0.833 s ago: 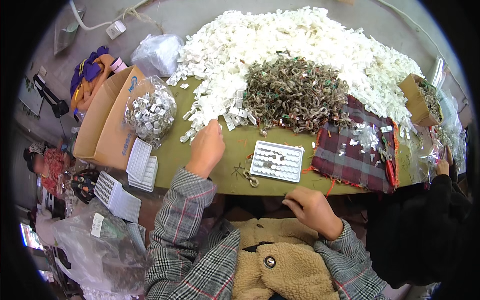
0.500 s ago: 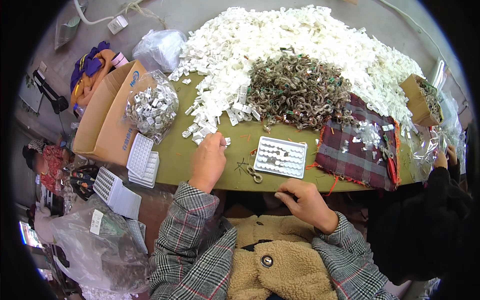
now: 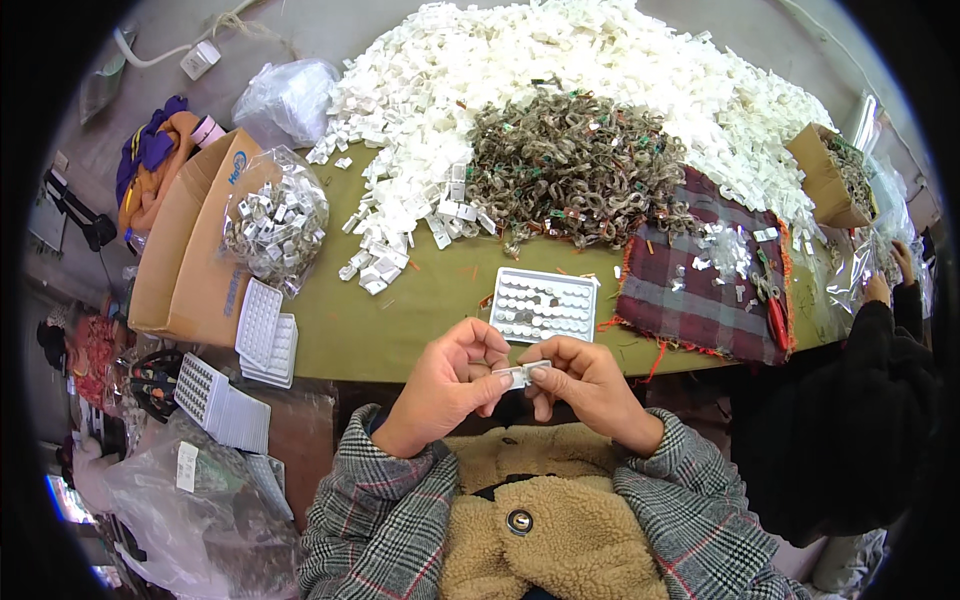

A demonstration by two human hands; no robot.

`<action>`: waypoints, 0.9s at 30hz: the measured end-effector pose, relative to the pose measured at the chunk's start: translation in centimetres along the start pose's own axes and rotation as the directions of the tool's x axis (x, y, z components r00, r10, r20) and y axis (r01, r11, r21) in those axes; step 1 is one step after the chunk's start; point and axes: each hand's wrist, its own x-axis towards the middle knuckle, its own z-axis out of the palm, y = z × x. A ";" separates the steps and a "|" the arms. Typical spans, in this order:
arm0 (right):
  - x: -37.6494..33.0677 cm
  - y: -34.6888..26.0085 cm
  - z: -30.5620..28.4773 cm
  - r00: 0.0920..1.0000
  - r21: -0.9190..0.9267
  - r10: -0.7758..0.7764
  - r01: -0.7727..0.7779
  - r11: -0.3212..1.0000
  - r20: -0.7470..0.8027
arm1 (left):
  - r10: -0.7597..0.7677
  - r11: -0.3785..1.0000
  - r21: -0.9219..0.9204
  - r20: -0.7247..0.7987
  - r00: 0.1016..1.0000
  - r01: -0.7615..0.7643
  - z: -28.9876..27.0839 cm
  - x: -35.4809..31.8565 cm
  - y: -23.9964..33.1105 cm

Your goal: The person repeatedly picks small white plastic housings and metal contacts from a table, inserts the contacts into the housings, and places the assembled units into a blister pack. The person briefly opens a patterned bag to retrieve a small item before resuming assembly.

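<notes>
Both hands pinch one small white clip, close to chest, just below bench edge.
L hand (image 3: 447,383) & R hand (image 3: 585,385) grip the clip (image 3: 522,373) by its ends w/ fingertips; prob. light, stiff, smooth, so easy to drop. Beyond: white tray (image 3: 543,305) on green bench (image 3: 420,300), plaid cloth (image 3: 700,280), wire heap (image 3: 575,170), big white pile (image 3: 600,70). Room cluttered: boxes, bags.

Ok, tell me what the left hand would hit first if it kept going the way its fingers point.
The left hand points right, across the lap. Its fingertips already pinch the small white part, so that comes first, then the right hand holding the other end. Depth hardly matters here, since all three touch.
</notes>
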 end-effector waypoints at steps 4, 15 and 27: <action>-0.3 1.0 0.4 0.994 0.251 0.108 -0.102 0.963 -0.010 | 0.146 0.984 -0.100 0.005 0.989 -0.145 0.6 -0.8 -2.9; 0.0 1.8 1.6 0.994 -0.063 0.080 -0.075 0.995 0.076 | 0.161 0.987 0.044 -0.246 0.956 -0.155 -1.5 -0.7 -3.3; 0.1 1.8 0.3 0.994 -0.334 0.079 -0.050 0.941 0.075 | 0.419 0.545 0.838 -0.306 0.855 0.033 -3.1 6.7 -3.7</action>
